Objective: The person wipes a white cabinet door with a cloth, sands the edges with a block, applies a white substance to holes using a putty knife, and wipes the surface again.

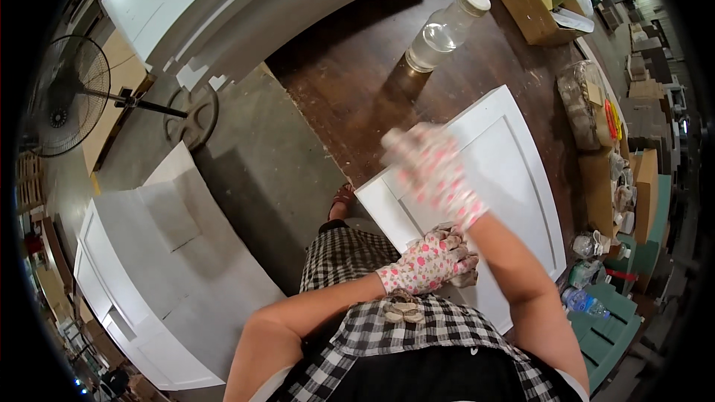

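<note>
A white framed panel [506, 156], like a cabinet door, lies tilted on the brown tabletop right in front of me. My left hand [428, 262], in a white glove with pink flowers, rests at its near part with the fingers curled together. Something greyish [466, 278] shows under those fingertips, too covered to name. Over the panel's left part is my right hand [432, 171] in a matching glove, smeared by motion. Its fingers are too blurred to show whether they hold anything.
A clear bottle [439, 33] with a white cap stands on the brown tabletop [335, 67]. Beyond it is a cardboard box [532, 7]. White panels [171, 7] are stacked at upper left. Another white cabinet piece [171, 253] and a fan [67, 97] stand left. Plastic bottles [585, 301] lie right.
</note>
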Demonstrator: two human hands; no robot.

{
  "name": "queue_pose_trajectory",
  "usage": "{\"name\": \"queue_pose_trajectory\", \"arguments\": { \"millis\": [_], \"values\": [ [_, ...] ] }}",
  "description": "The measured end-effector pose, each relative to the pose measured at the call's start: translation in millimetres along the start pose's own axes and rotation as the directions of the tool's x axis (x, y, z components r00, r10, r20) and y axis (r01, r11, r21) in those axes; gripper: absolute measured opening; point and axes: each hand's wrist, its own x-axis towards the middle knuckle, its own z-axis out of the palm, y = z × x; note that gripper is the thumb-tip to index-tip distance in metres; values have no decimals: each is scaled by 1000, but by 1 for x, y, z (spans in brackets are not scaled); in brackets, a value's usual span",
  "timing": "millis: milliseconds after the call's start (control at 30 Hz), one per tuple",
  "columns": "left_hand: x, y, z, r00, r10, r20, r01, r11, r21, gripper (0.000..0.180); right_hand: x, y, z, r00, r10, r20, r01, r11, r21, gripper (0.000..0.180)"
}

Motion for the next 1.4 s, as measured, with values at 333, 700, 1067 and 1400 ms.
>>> {"name": "queue_pose_trajectory", "arguments": {
  "millis": [333, 700, 1067, 1400],
  "values": [
    [22, 22, -63, 857, -69, 510, 13, 993, 114, 53, -17, -13, -20, 998, -19, -55, 26, 992, 126, 46],
    [20, 10, -41, 918, -75, 389, 53, 996, 67, 65, 0, 73, -12, 940, 179, -291, -201, 979, -46, 52],
    [37, 21, -55, 868, -254, 426, 188, 964, 189, 70, 5, 160, -47, 677, 686, -269, -717, 697, -28, 40],
    [58, 24, -58, 694, -389, 606, 237, 918, 318, 67, -208, 126, -40, 267, 774, -575, -956, 288, -56, 27]
  ]
}}
